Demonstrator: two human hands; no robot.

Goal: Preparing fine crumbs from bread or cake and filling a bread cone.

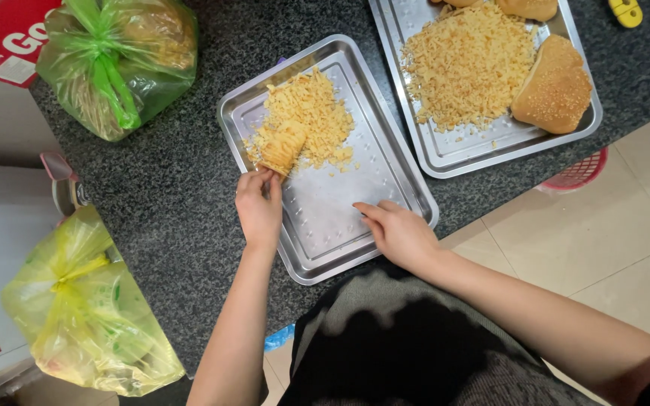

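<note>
Left hand point(259, 207), centre of frame: fingertips pinch the lower end of a ridged, pale-yellow chunk of bread point(283, 148). The chunk lies tilted against a heap of yellow shredded crumbs point(311, 119) in the upper-left part of a rectangular dimpled stainless-steel tray point(325, 233). That tray sits at an angle on the dark speckled stone countertop point(189, 225).

Right hand point(399, 231), just right of centre: holds nothing, fingers loosely extended, fingertips resting flat on the bare tray floor near its lower-right rim.

Second steel tray point(445, 154), upper right, just beside the first: bigger crumb pile point(468, 64) plus a sesame-topped bun point(554, 86) on its right side, with more bread pieces cut off by the top edge.

Upper left: knotted green plastic bag point(118, 64). Lower left: knotted yellow plastic bag point(84, 312). Tiled floor point(611, 225) at right, with a pink basket point(581, 173) partly visible under the counter edge.
</note>
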